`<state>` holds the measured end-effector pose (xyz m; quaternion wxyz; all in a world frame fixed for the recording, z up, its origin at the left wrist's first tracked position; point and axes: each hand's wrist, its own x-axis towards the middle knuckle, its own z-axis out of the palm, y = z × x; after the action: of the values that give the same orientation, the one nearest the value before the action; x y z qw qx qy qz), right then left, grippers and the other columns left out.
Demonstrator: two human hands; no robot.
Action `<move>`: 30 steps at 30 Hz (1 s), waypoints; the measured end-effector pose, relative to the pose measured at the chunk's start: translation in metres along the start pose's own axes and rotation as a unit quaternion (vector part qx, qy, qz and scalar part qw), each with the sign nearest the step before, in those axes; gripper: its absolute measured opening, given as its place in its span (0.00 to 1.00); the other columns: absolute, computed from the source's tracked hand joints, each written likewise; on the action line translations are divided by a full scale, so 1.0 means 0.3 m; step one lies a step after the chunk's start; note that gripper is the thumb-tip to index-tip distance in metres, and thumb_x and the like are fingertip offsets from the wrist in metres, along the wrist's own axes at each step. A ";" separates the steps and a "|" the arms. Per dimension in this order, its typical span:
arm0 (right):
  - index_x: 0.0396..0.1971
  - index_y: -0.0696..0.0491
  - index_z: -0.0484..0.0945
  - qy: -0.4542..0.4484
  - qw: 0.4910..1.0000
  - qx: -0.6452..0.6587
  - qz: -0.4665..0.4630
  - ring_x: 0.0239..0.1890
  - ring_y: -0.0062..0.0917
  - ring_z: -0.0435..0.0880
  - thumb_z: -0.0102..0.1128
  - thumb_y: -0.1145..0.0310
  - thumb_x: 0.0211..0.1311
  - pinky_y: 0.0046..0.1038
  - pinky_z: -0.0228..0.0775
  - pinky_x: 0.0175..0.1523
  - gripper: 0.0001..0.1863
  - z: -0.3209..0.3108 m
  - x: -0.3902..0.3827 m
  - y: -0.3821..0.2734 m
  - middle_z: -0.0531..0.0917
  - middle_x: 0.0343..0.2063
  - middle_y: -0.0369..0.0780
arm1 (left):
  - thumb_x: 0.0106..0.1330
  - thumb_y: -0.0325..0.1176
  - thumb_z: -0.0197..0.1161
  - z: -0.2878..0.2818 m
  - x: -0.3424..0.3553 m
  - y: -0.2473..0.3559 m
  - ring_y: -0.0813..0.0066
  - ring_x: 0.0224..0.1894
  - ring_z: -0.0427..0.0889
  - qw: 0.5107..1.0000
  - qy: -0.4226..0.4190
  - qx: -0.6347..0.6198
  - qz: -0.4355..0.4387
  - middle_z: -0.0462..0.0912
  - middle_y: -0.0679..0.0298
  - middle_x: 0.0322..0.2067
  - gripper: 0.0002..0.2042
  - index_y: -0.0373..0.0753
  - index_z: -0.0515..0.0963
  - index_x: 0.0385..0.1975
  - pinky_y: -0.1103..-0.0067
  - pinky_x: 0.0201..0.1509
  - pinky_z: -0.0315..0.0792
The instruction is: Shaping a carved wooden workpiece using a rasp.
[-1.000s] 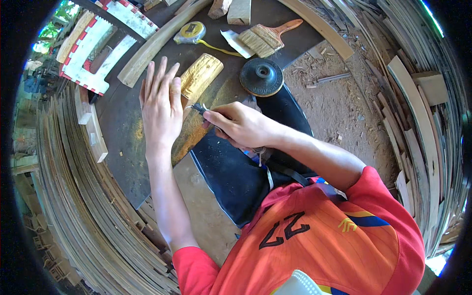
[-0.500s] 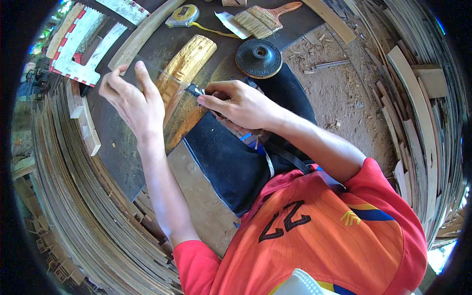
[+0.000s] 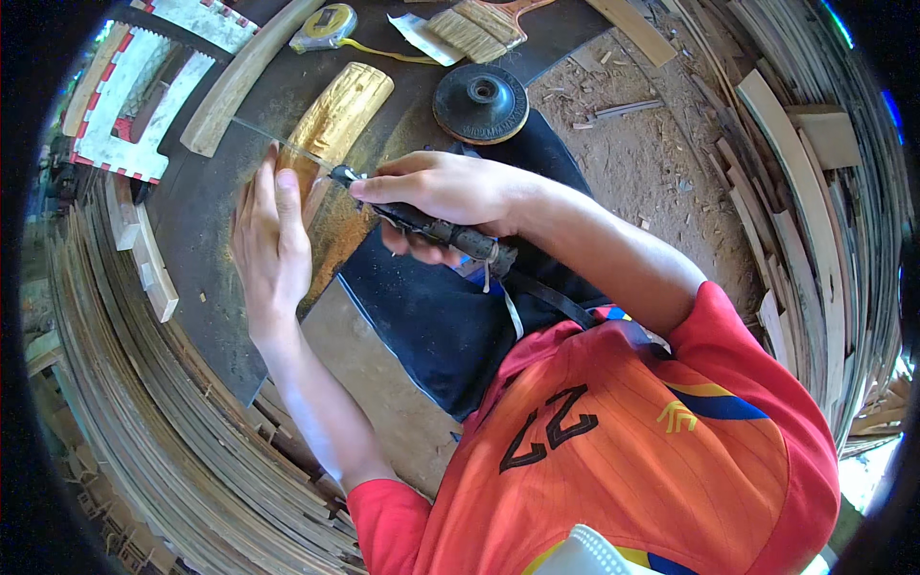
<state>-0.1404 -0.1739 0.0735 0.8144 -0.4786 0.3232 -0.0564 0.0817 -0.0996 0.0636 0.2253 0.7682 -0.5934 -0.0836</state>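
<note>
Right hand (image 3: pixel 446 192) wrapped around a dark-handled tool (image 3: pixel 426 225)

From my head view, the tool's thin blade (image 3: pixel 305 154) crosses the near part of the yellow wood (image 3: pixel 347 107), which lies on the dark table (image 3: pixel 211 278). My left hand (image 3: pixel 273 230) is open, fingers together and thumb slightly apart, beside the wood's near end; I cannot tell whether it touches. Beyond the wood lie a tape measure (image 3: pixel 324 26) and a brush (image 3: pixel 470 36); a black disc (image 3: pixel 482 107) sits near my right hand.

Bench (image 3: pixel 206 268): lay in soft daylight.
Wooden piece (image 3: pixel 350 105): shone with bright highlights.
Lower-right gap (image 3: pixel 870 476): glared white.
Stacked planks (image 3: pixel 144 383): bowed with fisheye distortion.
</note>
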 end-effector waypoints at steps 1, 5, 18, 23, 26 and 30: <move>0.41 0.58 0.76 -0.023 1.000 0.006 0.015 0.13 0.17 0.74 0.55 0.48 0.79 0.23 0.64 0.17 0.23 -0.022 0.014 0.015 0.77 0.20 0.35 | 0.81 0.63 0.33 0.002 -0.004 -0.003 0.47 0.71 0.71 1.000 0.004 0.014 0.018 0.76 0.46 0.66 0.38 0.36 0.68 0.73 0.57 0.74 0.63; 0.39 0.59 0.75 -0.010 1.000 -0.018 -0.022 0.11 0.16 0.70 0.57 0.50 0.79 0.24 0.59 0.16 0.23 -0.023 0.015 0.031 0.74 0.19 0.34 | 0.82 0.58 0.40 0.012 0.001 -0.014 0.47 0.67 0.75 0.998 0.011 0.033 0.059 0.77 0.47 0.64 0.33 0.36 0.69 0.71 0.57 0.72 0.66; 0.37 0.59 0.82 0.117 0.972 -0.185 -0.090 0.11 0.17 0.74 0.61 0.48 0.76 0.24 0.64 0.17 0.24 0.011 0.005 0.032 0.77 0.16 0.35 | 0.77 0.52 0.59 0.033 -0.003 -0.024 0.52 0.61 0.78 0.975 0.041 0.176 0.129 0.81 0.51 0.57 0.29 0.35 0.70 0.66 0.59 0.66 0.70; 0.40 0.58 0.84 0.171 0.943 -0.251 -0.133 0.11 0.18 0.76 0.61 0.47 0.75 0.26 0.68 0.20 0.25 0.016 0.026 0.068 0.77 0.14 0.33 | 0.78 0.53 0.58 0.041 -0.002 -0.031 0.52 0.62 0.77 0.975 0.046 0.179 0.124 0.81 0.51 0.57 0.28 0.37 0.70 0.66 0.58 0.66 0.69; 0.40 0.59 0.84 0.177 0.934 -0.274 -0.144 0.12 0.19 0.76 0.61 0.46 0.75 0.27 0.69 0.20 0.25 0.015 0.025 0.072 0.78 0.14 0.34 | 0.78 0.54 0.57 0.049 -0.003 -0.039 0.52 0.62 0.77 0.977 0.046 0.170 0.120 0.81 0.51 0.58 0.29 0.37 0.70 0.66 0.57 0.67 0.69; 0.38 0.57 0.81 0.157 0.940 -0.269 -0.140 0.12 0.18 0.73 0.55 0.43 0.78 0.24 0.65 0.18 0.28 0.023 0.035 0.059 0.77 0.17 0.33 | 0.77 0.56 0.57 0.033 -0.002 -0.009 0.53 0.63 0.77 0.979 0.050 0.170 0.099 0.82 0.52 0.56 0.28 0.38 0.72 0.64 0.56 0.66 0.69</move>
<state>-0.1320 -0.1636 0.0565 0.5783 -0.7053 0.3796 -0.1550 0.0799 -0.1011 0.0536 0.1280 0.7359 -0.6601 0.0802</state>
